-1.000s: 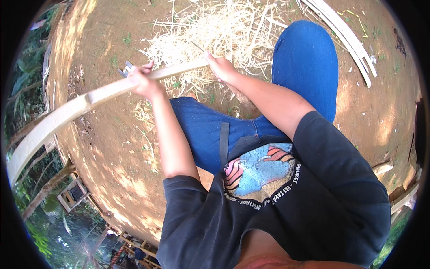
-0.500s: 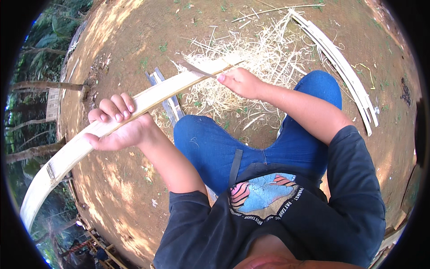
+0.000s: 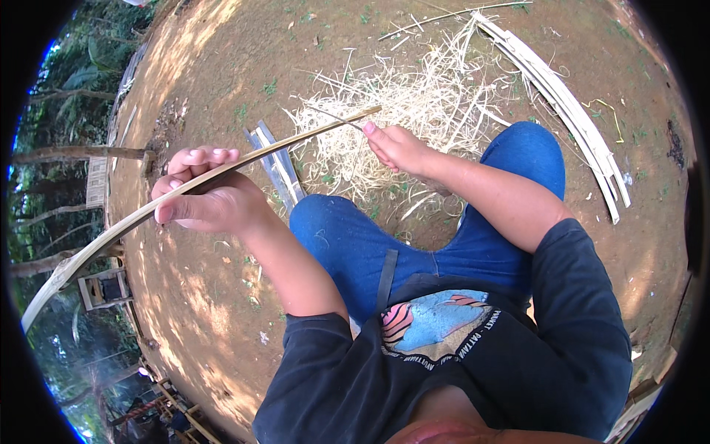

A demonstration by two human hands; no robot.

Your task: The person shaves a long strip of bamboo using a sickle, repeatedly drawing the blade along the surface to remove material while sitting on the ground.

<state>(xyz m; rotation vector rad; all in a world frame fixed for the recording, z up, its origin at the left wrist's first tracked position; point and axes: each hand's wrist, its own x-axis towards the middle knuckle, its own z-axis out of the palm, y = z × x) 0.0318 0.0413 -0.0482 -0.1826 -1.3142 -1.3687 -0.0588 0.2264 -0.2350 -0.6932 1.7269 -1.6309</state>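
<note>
A long, pale bamboo strip (image 3: pixel 296 138) runs slantwise from the far left rim to above the shavings, its narrow edge turned up. My left hand (image 3: pixel 222 201) holds it at mid-length, fingers on the far side and thumb on the near side. In my right hand (image 3: pixel 399 150) is a knife (image 3: pixel 333 117), gripped by a handle mostly hidden in the fist. Its thin blade, seen nearly edge-on, crosses the strip close to the right end.
Curly bamboo shavings (image 3: pixel 421 96) lie heaped on the brown dirt ground beyond my knees. Several long pale strips (image 3: pixel 566 111) lie together at the right. Grey and pale slats (image 3: pixel 275 166) rest by my left knee. Trees and wooden posts (image 3: pixel 81 154) stand at the far left.
The bamboo strip has rolled from showing its broad pale face to its narrow edge. The left hand's fingers have loosened and turned with it. The knife stays near the strip's right end.
</note>
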